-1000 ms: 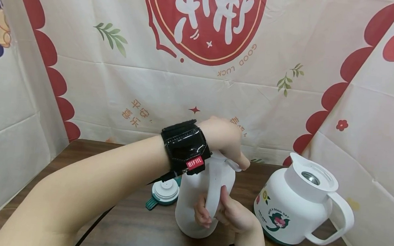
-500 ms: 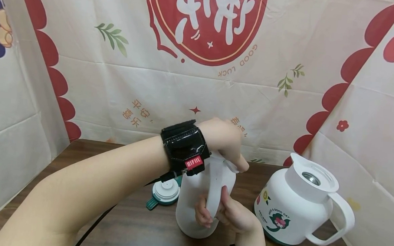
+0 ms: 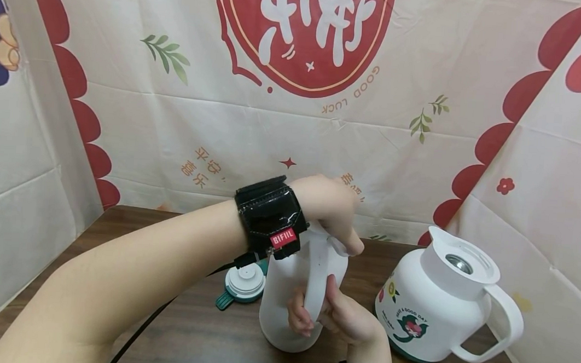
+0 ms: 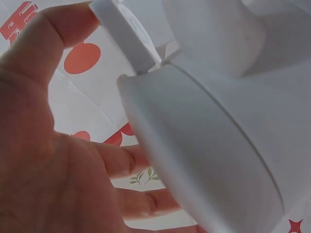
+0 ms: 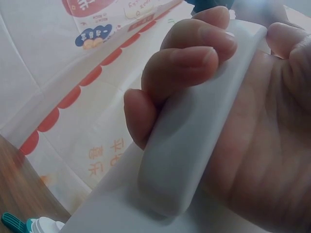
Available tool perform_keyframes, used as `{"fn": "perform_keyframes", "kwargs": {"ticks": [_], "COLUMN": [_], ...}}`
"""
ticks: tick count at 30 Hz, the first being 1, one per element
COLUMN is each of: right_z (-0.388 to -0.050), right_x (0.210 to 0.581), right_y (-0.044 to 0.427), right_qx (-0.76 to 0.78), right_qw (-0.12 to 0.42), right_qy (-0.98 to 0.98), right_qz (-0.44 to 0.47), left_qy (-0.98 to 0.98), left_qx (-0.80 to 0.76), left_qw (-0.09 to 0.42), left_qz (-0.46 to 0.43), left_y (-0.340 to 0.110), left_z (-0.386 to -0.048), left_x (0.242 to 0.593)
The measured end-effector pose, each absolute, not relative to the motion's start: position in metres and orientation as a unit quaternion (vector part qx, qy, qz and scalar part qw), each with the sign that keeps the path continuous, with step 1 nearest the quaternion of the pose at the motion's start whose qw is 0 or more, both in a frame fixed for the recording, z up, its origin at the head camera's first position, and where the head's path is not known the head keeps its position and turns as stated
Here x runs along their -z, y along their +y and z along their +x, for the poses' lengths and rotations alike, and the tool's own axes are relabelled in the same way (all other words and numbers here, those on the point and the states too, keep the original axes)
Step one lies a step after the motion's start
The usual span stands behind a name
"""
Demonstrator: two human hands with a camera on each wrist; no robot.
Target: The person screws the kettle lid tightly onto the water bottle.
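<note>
A plain white pitcher point(image 3: 280, 290) stands on the table, its handle point(image 3: 317, 276) facing the person. My right hand point(image 3: 347, 319) grips that handle; in the right wrist view the curled fingers of the right hand point(image 5: 262, 145) wrap round the white handle point(image 5: 194, 126). From above, my left hand point(image 3: 326, 202) bends over the pitcher's top and hides most of it. In the left wrist view, the thumb of the left hand point(image 4: 53, 150) touches a raised white tab point(image 4: 124, 36), and its other fingers reach behind the rounded white lid point(image 4: 194, 150).
To the right stands a white jug point(image 3: 432, 304) with a green base and a printed picture. A white and green stopper point(image 3: 244, 280) lies left of the pitcher. A black cable point(image 3: 140, 330) trails below the left forearm. Patterned cloth point(image 3: 254, 125) hangs behind and beside the table.
My left wrist and hand have shifted very slightly left and down over the pitcher's top. The right hand keeps its grip on the handle, and the pitcher has stayed in place.
</note>
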State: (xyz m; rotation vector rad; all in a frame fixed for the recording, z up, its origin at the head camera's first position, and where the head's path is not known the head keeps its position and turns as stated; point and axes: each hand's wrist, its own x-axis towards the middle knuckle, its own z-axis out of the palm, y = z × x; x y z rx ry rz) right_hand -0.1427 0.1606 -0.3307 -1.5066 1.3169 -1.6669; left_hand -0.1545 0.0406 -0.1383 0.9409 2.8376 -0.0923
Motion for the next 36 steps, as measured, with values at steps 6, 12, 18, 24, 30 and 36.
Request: {"fn": "perform_keyframes", "kwargs": {"ticks": [6,12,18,24,30,36], "right_z": [-0.1415,-0.1415,-0.1406,-0.1402,-0.1405,-0.1409], "right_x": [0.3315,0.3323,0.3334,0.3342,0.3333,0.3317], "right_y": [0.1605,0.1614,0.1610,0.1603,0.1597,0.1594], "right_qx": [0.620,0.622,0.621,0.621,0.622,0.625], "right_qw": [0.264,0.264,0.257,0.258,0.261,0.262], "right_qy": [0.485,0.483,0.482,0.478,0.476,0.478], "right_qz": [-0.557,-0.557,-0.563,-0.565,-0.565,-0.559], "left_qy": [0.944,0.941,0.939,0.937,0.936,0.935], "left_qx": [0.028,0.034,0.034,0.035,0.044,0.040], "left_qw": [0.071,0.069,0.074,0.075,0.075,0.074], "left_qz": [0.320,0.328,0.334,0.341,0.342,0.345], "left_y": [0.0409,0.0414,0.0419,0.0419,0.0416,0.0400], "left_z": [-0.1536,-0.1534,-0.1540,-0.1543,-0.1546,-0.1561], "left_x": [0.1389,0.1394,0.1392,0.1388,0.1383,0.1396]}}
